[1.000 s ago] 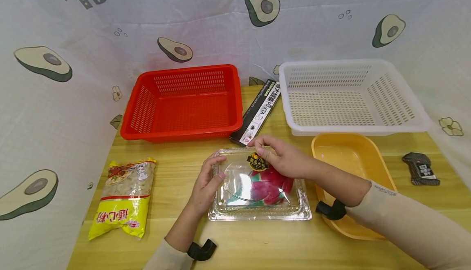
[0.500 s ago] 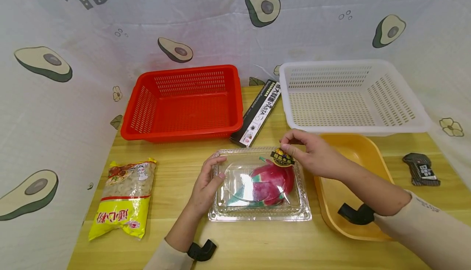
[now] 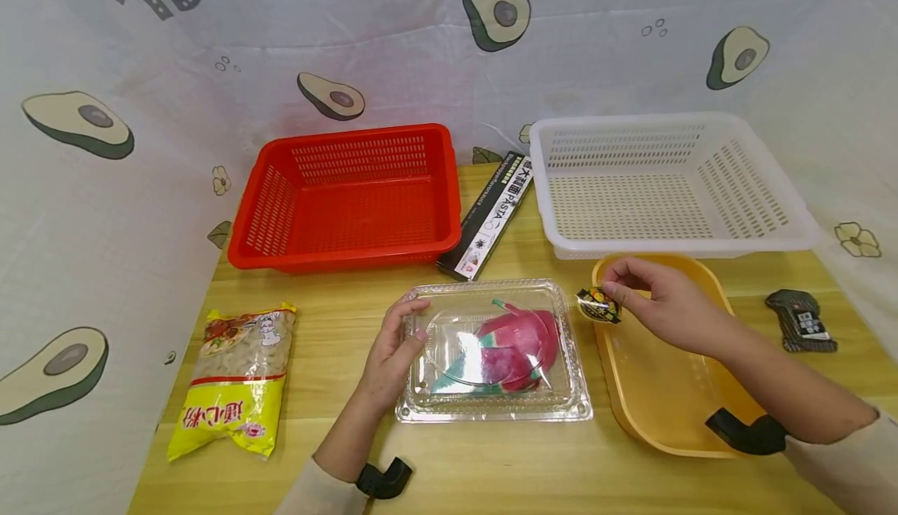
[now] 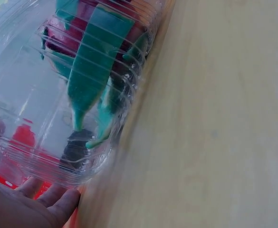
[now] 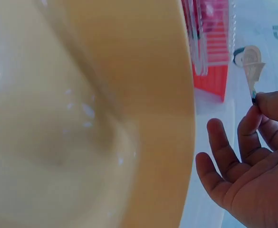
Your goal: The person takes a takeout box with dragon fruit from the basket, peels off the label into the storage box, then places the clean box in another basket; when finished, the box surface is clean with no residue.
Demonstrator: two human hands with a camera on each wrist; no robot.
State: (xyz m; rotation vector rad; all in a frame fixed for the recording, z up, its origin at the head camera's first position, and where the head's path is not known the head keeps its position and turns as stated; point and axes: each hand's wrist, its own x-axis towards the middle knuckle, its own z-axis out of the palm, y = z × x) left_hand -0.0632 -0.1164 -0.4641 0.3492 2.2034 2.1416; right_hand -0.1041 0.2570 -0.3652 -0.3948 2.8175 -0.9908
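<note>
In the head view a clear plastic clamshell box stands on the table, with a pink and green dragon fruit showing through its lid. My left hand rests against the box's left side, fingertips at the wall and thumb near the lid's edge. In the left wrist view those fingers touch the box end. To the right of the box, over the yellow basin's near-left rim, my right hand pinches a black and gold sticker between thumb and index finger. The right wrist view shows the sticker's pale back, the other fingers spread loosely.
A yellow basin sits under my right forearm. Behind are a red basket, a black pasta box and a white basket. A macaroni bag lies left; a small dark packet lies far right.
The sticker has come away from the lid. My right hand has carried it rightward from above the box to beside the basin. The left hand and the box stay put.
</note>
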